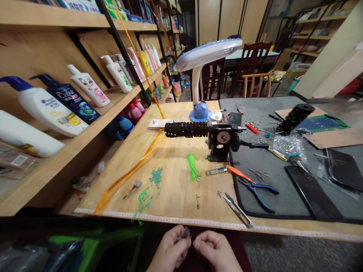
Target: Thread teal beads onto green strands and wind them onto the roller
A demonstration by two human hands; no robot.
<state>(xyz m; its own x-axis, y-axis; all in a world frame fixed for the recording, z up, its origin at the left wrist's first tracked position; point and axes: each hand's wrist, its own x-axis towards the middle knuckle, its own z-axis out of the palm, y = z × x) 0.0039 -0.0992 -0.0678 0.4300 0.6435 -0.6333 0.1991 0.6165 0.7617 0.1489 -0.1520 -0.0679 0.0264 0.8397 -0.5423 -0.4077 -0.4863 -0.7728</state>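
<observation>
Just below the table's front edge, my left hand [173, 247] pinches a small dark grey piece [187, 231], too small to name. Close beside it on the right, my right hand [214, 249] has thumb and forefinger pressed together; whatever lies between them cannot be made out. Beyond the hands, a tiny metal fitting [197, 204] and a bundle of bright green line [193, 169] lie on the wooden table [176, 189]. Turquoise beads [155, 176] on fine loops are spread to the left, near a small grey tufted piece [137, 184].
A hand-cranked winder [221, 141] carries a black ribbed roll [185, 129] behind the green line. Orange strands [133, 162] run along the left. Thread snips [237, 209], blue-handled pliers [261, 192] and an orange cutter [238, 173] lie right. A lamp [200, 111] stands behind.
</observation>
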